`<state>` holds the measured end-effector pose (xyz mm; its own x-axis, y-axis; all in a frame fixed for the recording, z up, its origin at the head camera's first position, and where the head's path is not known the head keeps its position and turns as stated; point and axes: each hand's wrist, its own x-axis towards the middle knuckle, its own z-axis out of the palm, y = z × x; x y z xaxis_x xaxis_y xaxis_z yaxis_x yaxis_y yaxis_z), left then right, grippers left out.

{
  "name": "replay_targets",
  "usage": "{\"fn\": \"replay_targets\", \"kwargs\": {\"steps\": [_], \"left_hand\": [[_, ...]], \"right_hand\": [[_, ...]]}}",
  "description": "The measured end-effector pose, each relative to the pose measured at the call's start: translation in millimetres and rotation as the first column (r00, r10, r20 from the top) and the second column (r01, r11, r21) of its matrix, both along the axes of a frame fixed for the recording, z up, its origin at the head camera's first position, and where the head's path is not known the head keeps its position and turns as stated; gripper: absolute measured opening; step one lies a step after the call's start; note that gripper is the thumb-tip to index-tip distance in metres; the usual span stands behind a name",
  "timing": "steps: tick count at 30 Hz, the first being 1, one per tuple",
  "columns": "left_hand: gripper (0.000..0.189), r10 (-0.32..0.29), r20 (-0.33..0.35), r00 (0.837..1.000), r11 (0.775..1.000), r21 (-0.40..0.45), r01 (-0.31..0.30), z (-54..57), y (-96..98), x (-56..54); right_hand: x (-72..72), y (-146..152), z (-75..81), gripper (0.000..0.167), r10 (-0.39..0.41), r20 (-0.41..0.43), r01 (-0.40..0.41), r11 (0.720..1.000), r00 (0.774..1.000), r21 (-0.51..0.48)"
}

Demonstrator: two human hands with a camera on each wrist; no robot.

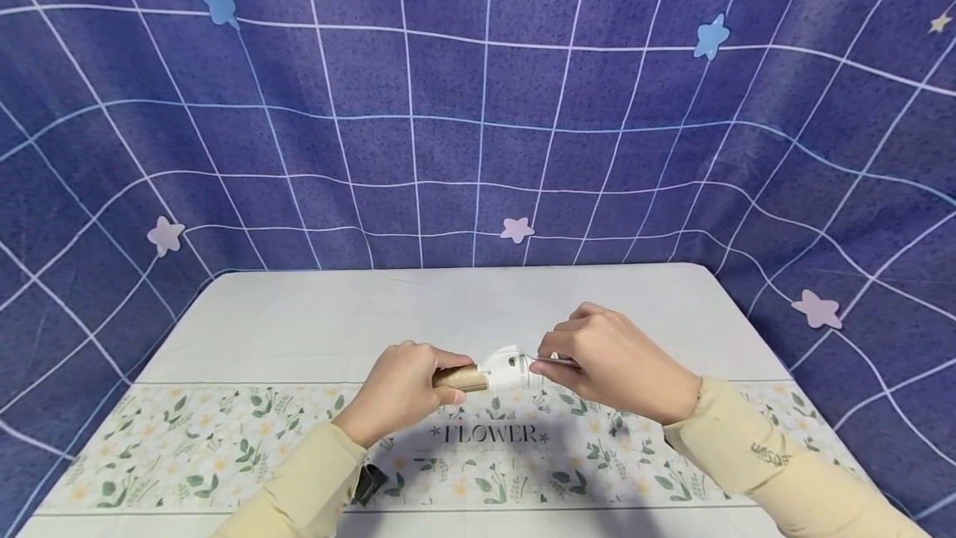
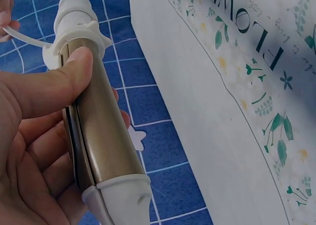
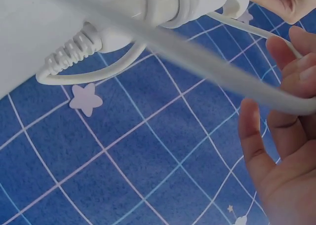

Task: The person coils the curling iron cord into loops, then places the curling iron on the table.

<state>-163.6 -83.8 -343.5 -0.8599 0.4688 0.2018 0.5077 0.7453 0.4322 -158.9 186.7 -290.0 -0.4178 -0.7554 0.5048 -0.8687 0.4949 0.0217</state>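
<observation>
A curling iron (image 1: 508,372) with a gold barrel (image 2: 106,131) and white plastic parts is held above the table. My left hand (image 1: 407,384) grips the barrel, thumb lying along it in the left wrist view. White cord (image 3: 207,69) runs from a ribbed sleeve (image 3: 71,55) and loops round the white handle (image 3: 212,0). Between its thumb and fingers, my right hand (image 1: 605,355) pinches the cord beside the handle. Part of the handle is hidden behind the cord in the right wrist view.
Under both hands lies a white table cover (image 1: 448,305) with a floral band reading FLOWER. A blue gridded curtain (image 1: 478,148) with stars hangs behind and at the sides. Something small and black (image 1: 368,484) shows beside the left sleeve.
</observation>
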Motion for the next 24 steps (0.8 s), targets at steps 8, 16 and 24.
{"fn": "replay_targets", "kwargs": {"steps": [8, 16, 24], "left_hand": [[0.036, -0.006, 0.037, 0.999, 1.000, -0.020, 0.007, 3.1, 1.8, -0.8], [0.031, -0.043, 0.093, 0.995, 0.999, -0.027, 0.045, 5.2, 3.0, -0.9], [0.033, 0.002, 0.071, 0.997, 1.000, -0.019, -0.001, 0.7, 1.4, -1.8]], "right_hand": [[1.0, 0.6, 3.0, 0.013, 0.012, -0.031, -0.012, 1.000, 0.999, 0.007], [0.9, 0.7, 4.9, 0.011, 0.021, -0.034, -0.021, 1.000, 0.999, -0.002], [5.5, 0.0, 5.7, 0.008, -0.018, 0.174, 0.019, 1.000, 0.985, -0.008]]}}
